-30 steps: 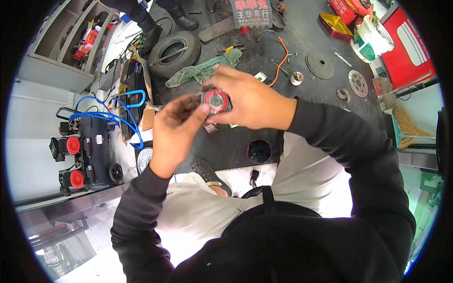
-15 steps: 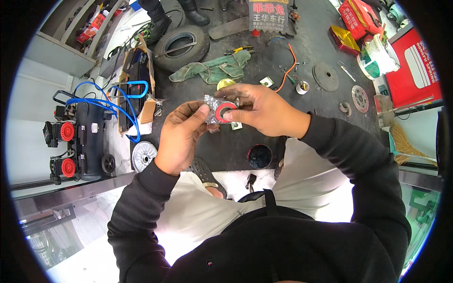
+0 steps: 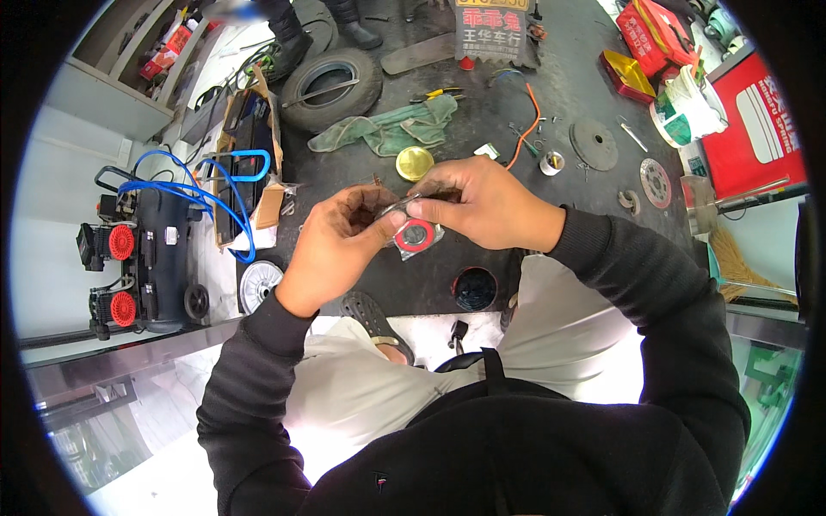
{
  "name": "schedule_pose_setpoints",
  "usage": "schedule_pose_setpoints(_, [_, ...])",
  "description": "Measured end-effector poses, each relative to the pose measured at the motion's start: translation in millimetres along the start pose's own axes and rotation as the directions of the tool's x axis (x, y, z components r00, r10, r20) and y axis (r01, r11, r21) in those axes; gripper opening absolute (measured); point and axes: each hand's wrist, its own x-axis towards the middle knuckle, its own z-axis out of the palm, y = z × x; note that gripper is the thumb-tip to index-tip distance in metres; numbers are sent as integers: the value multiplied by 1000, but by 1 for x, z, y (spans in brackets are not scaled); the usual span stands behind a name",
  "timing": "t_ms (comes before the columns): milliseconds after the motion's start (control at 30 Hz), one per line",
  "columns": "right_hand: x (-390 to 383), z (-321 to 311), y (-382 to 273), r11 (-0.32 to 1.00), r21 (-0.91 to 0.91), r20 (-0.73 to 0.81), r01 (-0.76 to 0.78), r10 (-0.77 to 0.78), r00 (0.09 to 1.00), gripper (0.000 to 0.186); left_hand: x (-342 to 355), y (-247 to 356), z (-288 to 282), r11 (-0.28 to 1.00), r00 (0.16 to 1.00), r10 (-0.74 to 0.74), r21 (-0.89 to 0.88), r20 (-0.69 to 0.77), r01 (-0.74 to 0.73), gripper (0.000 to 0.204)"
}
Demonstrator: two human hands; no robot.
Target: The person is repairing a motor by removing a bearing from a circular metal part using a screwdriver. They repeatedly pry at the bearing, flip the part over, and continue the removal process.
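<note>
Over the dark work surface, my left hand (image 3: 344, 234) and my right hand (image 3: 482, 202) meet with thumbs and fingertips pinched on the top edge of a small clear plastic packet (image 3: 423, 252). Inside the packet lies a red ring-shaped bearing (image 3: 401, 237) with a dark middle, hanging just below my thumbs. My fingers, stained dark, cover the upper part of the packet. Just beyond my hands sits a round gold-coloured lid (image 3: 415, 162). Nearer to me is a red tub (image 3: 474, 287) with dark contents.
Beyond my hands lie a green cloth (image 3: 387, 131), a tyre (image 3: 332, 89), and an orange-ended hose (image 3: 535, 107). To the right are a grey disc (image 3: 594, 144), a brake disc (image 3: 656, 181) and a white bucket (image 3: 687, 110). An air compressor (image 3: 159, 249) stands at left; a person's boots (image 3: 357, 27) show at the far edge.
The packet has tipped down, so the bearing now hangs lower, below my thumbs. My fingers have closed together along its top edge, and the gold lid is now in full view.
</note>
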Motion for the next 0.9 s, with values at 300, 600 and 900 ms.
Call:
schedule_pose_setpoints(300, [-4, 6, 14, 902, -295, 6, 314, -327, 945, 18, 0, -10, 4, 986, 992, 91, 135, 84, -101, 18])
schedule_pose_setpoints(600, [-12, 17, 13, 982, -136, 5, 129, -130, 992, 32, -3, 3, 11, 617, 778, 606, 518, 167, -592, 9])
schedule_pose_setpoints(900, [-5, 25, 19, 754, 575, 91, -319, 328, 940, 22, -12, 16, 23, 477, 712, 687, 648, 147, -594, 11])
